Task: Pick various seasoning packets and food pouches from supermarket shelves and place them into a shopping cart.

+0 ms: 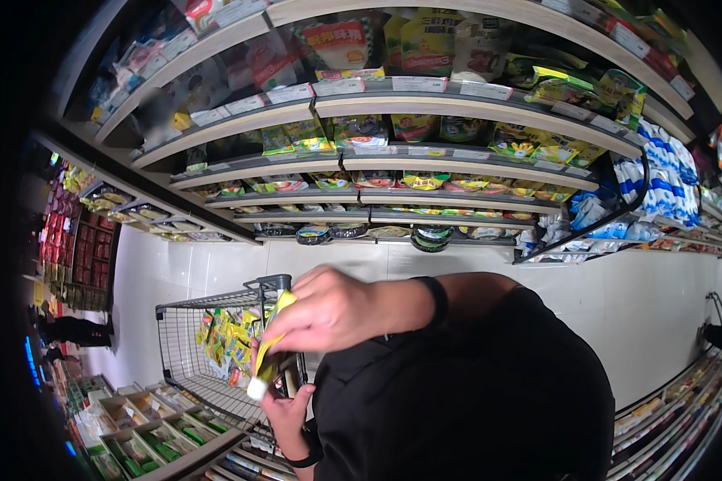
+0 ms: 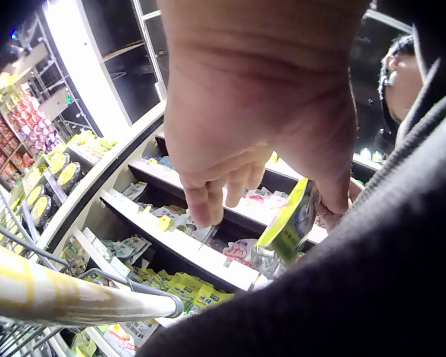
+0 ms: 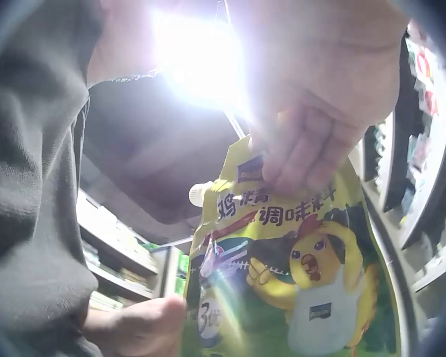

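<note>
My right hand [image 1: 325, 309] pinches a yellow and green seasoning bag [image 1: 271, 341] by its edge. In the right wrist view the fingers of my right hand [image 3: 312, 141] lie over the top of the bag [image 3: 305, 275], whose front shows a cartoon chicken; a white cap [image 3: 199, 195] juts from its side. My left hand [image 1: 287, 413] is beside the bag's lower part, thumb spread. The left wrist view shows my left hand [image 2: 260, 126] with loosely extended fingers, the bag [image 2: 286, 223] near its thumb; whether they touch is unclear.
A wire shopping cart [image 1: 172, 345] holding several yellow bags [image 1: 229, 341] stands at the left. Stocked shelves [image 1: 457, 164] run across the front, with blue and white packs [image 1: 662, 176] at the right. Bins [image 1: 148, 421] lie at the lower left.
</note>
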`<state>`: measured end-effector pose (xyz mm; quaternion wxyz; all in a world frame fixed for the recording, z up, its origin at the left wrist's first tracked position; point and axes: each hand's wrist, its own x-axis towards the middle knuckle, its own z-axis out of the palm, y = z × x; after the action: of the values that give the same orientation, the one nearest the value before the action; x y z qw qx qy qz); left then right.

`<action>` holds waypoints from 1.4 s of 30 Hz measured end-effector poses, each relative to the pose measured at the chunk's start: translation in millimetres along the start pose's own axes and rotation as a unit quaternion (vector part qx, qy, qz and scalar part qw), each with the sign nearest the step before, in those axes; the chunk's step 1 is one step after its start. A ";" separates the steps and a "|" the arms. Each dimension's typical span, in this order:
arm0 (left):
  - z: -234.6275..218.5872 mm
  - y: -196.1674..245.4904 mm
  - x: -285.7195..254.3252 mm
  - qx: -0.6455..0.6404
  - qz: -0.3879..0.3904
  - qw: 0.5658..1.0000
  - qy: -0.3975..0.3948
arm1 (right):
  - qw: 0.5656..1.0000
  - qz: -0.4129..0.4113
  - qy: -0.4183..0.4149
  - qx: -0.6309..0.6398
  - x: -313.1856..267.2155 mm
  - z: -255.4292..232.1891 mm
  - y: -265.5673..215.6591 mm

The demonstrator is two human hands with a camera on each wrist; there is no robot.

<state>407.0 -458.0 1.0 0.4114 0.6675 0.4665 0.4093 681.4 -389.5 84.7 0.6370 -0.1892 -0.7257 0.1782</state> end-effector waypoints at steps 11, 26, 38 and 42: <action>-13.8 21.9 -24.9 -0.144 -0.083 0.980 0.108 | 0.929 0.291 -0.081 0.215 16.9 87.0 25.9; -67.3 5.9 -74.8 -0.335 -0.213 0.884 0.245 | 0.683 0.548 -0.330 0.354 -20.9 213.0 30.8; -101.4 -54.0 -156.4 0.028 -0.250 0.928 0.275 | 0.713 0.574 -0.349 0.199 25.0 294.2 123.9; -111.0 -66.7 -183.1 -0.012 -0.231 0.931 0.283 | 0.713 0.569 -0.409 0.028 38.4 318.7 162.8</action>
<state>242.6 -600.0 -54.6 0.3534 0.3932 0.7000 0.4802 368.4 -235.0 -3.5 0.0613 -0.4569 -0.6655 0.5870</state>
